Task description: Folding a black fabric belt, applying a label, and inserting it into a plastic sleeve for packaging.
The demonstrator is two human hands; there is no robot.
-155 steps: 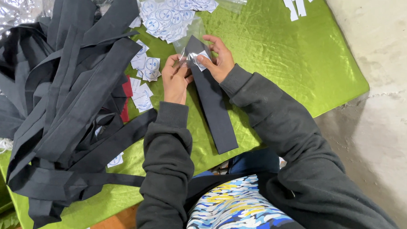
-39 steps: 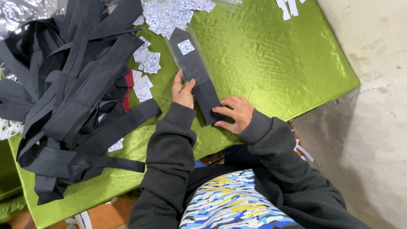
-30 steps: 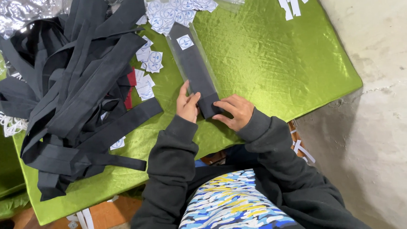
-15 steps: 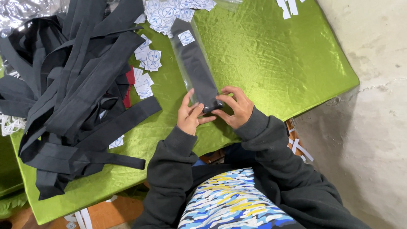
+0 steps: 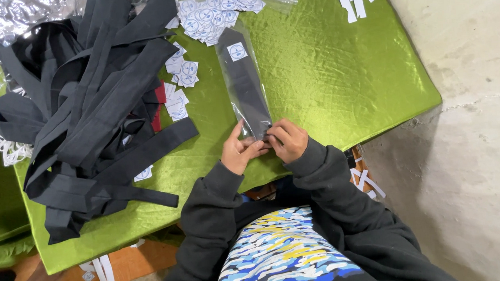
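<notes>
Thing: dark necktie (image 5: 246, 90) in a clear plastic sleeve, white round-marked sticker at its far end
Pose: flat, lengthwise
Place: frame centre

we see a table (image 5: 337, 80) draped in shiny green cloth, its right edge beside a rough pale plaster wall (image 5: 472, 91). below its near edge, orange-brown floor (image 5: 137, 263) shows with scattered white paper strips (image 5: 107, 271).

Black fabric strips (image 5: 91, 108) lie on a shiny green cloth (image 5: 337, 80).
</notes>
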